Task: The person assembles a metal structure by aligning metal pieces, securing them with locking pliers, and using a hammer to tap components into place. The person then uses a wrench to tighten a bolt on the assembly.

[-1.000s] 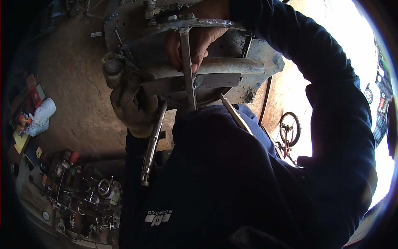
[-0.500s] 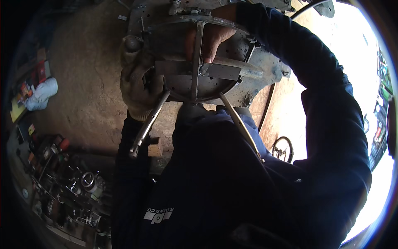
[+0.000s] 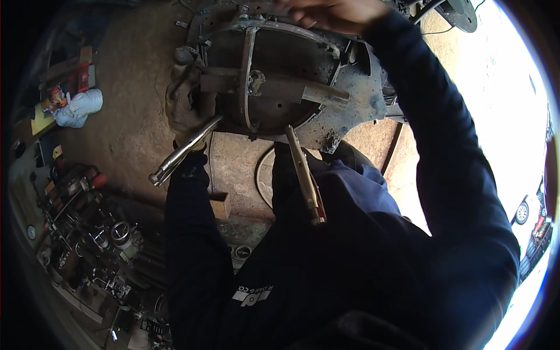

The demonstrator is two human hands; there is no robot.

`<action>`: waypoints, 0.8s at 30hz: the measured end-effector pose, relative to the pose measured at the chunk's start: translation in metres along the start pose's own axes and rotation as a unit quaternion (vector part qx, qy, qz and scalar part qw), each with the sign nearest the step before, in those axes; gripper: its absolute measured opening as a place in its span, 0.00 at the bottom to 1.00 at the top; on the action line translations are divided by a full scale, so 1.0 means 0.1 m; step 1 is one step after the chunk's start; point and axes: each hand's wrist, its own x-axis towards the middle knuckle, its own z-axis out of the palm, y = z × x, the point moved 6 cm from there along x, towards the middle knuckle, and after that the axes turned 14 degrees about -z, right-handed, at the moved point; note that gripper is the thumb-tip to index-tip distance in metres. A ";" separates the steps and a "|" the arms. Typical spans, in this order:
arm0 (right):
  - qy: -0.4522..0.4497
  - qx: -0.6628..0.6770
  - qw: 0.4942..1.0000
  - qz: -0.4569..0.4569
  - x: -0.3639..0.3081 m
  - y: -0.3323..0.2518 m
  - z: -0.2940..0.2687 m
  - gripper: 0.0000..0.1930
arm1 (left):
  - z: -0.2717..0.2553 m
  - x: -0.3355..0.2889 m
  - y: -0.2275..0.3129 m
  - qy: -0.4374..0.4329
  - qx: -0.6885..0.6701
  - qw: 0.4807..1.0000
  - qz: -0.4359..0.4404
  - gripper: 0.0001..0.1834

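Lifted clear of the flat steel bar (image 3: pixel 281 88), my bare right hand (image 3: pixel 335 13) hovers, loosely open, at the round metal frame (image 3: pixel 280 26)'s far edge; the bar lies nearer me, lengthwise left-right, closest to my gloved left hand (image 3: pixel 188 98), grip unclear.

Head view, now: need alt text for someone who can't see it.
A gloved left hand is at the left side of a curved metal frame; a bare right hand is at the picture's upper edge, by the frame's far side. Two silvery plier-like tools jut from the frame's near edge.
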 end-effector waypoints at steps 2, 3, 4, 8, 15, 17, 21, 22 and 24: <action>0.014 -0.182 0.968 -0.173 -0.45 -0.30 -0.21 0.15 | -0.01 -0.01 0.01 0.012 -0.024 1.000 -0.005 0.23; 0.003 -0.248 0.949 -0.196 -0.69 -0.25 -0.11 0.18 | -0.01 0.04 0.05 0.007 -0.030 0.999 -0.008 0.23; -0.006 -0.324 0.920 -0.220 -0.94 -0.22 0.03 0.21 | -0.02 0.04 0.09 0.008 -0.043 0.999 -0.008 0.23; -0.059 -0.491 0.845 -0.204 -1.20 0.05 0.50 0.20 | 0.03 0.07 0.08 0.011 -0.081 0.997 -0.016 0.22; -0.105 -0.527 0.833 -0.131 -1.00 0.36 0.72 0.35 | 0.09 0.11 0.05 0.019 -0.131 0.991 -0.012 0.21; -0.124 -0.507 0.843 -0.132 -0.88 0.41 0.70 0.35 | 0.10 0.07 0.03 0.037 -0.125 0.991 -0.002 0.20; -0.190 -0.505 0.833 -0.126 -0.69 0.47 0.83 0.34 | 0.11 0.02 -0.01 0.065 -0.081 0.995 0.005 0.18; -0.194 -0.506 0.828 -0.145 -0.68 0.44 0.83 0.33 | 0.11 0.04 0.01 0.069 -0.072 0.995 0.006 0.17; -0.204 -0.508 0.817 -0.184 -0.65 0.40 0.80 0.30 | 0.10 0.11 0.05 0.060 -0.080 0.995 0.030 0.16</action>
